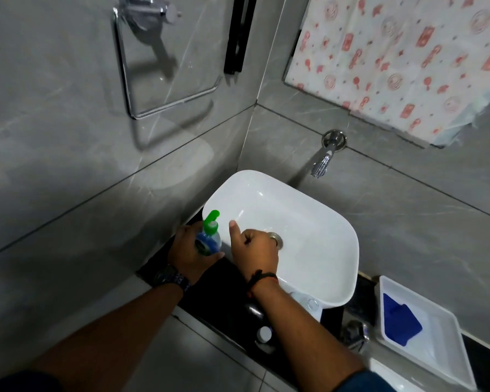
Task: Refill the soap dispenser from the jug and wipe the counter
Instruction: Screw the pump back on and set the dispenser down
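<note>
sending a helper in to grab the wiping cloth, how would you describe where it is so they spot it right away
Start at the white basin on the black counter, then look to its right, where a white rectangular tray sits at the counter's end. The cloth lies folded inside that tray. It is the only deep blue thing there; the soap dispenser, with its green pump, is on the basin's other side.

Dark wristwatch (169,277) (left wrist), braided wristband (262,277), blue sleeve (351,381)

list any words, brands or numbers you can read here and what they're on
No text here can be read.
Soap dispenser label: blue and green print, too blurred to read.
Curtain: red pictures and round marks only, with no legible words.
Watch on the left wrist: face too dark to read.
</note>
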Tool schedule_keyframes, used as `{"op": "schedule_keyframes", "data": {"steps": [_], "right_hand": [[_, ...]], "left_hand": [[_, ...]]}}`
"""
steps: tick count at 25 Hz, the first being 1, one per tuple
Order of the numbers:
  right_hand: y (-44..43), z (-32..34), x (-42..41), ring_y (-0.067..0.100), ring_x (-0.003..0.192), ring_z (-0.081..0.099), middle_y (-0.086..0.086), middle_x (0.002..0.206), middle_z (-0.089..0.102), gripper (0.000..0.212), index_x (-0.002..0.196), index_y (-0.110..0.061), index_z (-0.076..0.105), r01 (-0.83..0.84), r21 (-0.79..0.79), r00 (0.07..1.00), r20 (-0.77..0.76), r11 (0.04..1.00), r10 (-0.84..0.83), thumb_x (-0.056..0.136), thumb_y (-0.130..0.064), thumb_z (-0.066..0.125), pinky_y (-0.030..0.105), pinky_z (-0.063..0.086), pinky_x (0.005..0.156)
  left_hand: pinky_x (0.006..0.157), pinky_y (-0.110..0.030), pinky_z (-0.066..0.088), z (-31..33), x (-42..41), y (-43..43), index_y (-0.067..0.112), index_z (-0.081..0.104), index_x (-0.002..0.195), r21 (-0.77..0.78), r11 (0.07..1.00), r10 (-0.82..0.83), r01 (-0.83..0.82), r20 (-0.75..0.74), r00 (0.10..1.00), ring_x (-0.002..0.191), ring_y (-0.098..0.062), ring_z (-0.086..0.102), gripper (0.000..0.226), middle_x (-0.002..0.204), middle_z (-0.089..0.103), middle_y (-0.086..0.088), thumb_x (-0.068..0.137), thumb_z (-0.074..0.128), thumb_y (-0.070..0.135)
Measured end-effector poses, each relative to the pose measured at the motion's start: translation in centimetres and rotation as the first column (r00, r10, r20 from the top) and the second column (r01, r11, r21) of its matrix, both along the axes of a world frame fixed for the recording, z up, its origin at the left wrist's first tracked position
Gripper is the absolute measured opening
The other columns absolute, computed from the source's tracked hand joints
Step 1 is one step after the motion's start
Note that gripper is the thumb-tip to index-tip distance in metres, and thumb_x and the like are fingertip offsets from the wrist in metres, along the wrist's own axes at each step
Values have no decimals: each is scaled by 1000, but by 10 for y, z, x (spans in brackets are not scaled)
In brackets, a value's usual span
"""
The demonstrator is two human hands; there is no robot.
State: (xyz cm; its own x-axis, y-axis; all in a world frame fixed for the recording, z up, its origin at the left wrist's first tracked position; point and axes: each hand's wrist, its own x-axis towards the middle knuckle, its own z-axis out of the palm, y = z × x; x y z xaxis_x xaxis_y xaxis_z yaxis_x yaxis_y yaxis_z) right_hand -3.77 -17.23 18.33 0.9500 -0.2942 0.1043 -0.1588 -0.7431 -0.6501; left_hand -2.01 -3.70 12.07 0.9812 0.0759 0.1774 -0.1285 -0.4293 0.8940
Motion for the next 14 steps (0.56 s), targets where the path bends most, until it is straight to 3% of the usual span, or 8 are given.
{"op": "schedule_keyframes", "data": {"steps": [2, 4, 6, 10, 14], "right_hand": [[-3, -40, -9, 26, 64, 59, -2, 57, 57, 48, 54, -19, 52, -119, -63, 990, -78, 991, 114, 83, -58, 50, 29, 43, 56], [-4, -82, -18, 25, 84, 61, 4, 87, 67, 29, 85, -21, 63, -294, -128, 952, -133, 947, 277, 85, -48, 54, 31, 49, 69], [-2, -122, -23, 27, 106, 54, 11, 116, 60, 41, 115, -13, 57, -440, -170, 892, -198, 882, 407, 86, -42, 56, 32, 46, 88], [0, -180, -23, 29, 139, 24, 16, 151, 28, 68, 142, -12, 33, -542, -232, 837, -232, 807, 496, 87, -48, 50, 35, 20, 113], [-1, -209, -19, 26, 144, 0, 13, 157, 8, 73, 147, -19, 17, -558, -355, 830, -249, 750, 499, 89, -58, 35, 40, -7, 114]], "left_hand": [[82, -35, 52, -22, 5, 15, 12, 60, 110, 6, 1000, 8, -8, -39, 999, 97, -25, 60, 74, 109, 60, -14, 45, 91, 30], [85, -35, 49, -46, 8, 22, 8, 57, 115, -1, 999, 40, -40, -76, 996, 101, -28, 58, 78, 113, 58, -18, 46, 92, 21], [83, -31, 43, -69, 11, 24, 3, 57, 114, 2, 996, 91, -91, -86, 992, 102, -32, 57, 79, 112, 57, -22, 44, 92, 14], [91, -30, 40, -103, 16, 33, 0, 55, 118, 16, 998, 61, -60, -43, 997, 109, -29, 54, 81, 117, 57, -21, 46, 92, 13], [93, -21, 34, -115, 17, 36, 1, 55, 117, 53, 997, 56, -58, 31, 998, 108, -18, 48, 83, 114, 57, -21, 45, 92, 16]]}}
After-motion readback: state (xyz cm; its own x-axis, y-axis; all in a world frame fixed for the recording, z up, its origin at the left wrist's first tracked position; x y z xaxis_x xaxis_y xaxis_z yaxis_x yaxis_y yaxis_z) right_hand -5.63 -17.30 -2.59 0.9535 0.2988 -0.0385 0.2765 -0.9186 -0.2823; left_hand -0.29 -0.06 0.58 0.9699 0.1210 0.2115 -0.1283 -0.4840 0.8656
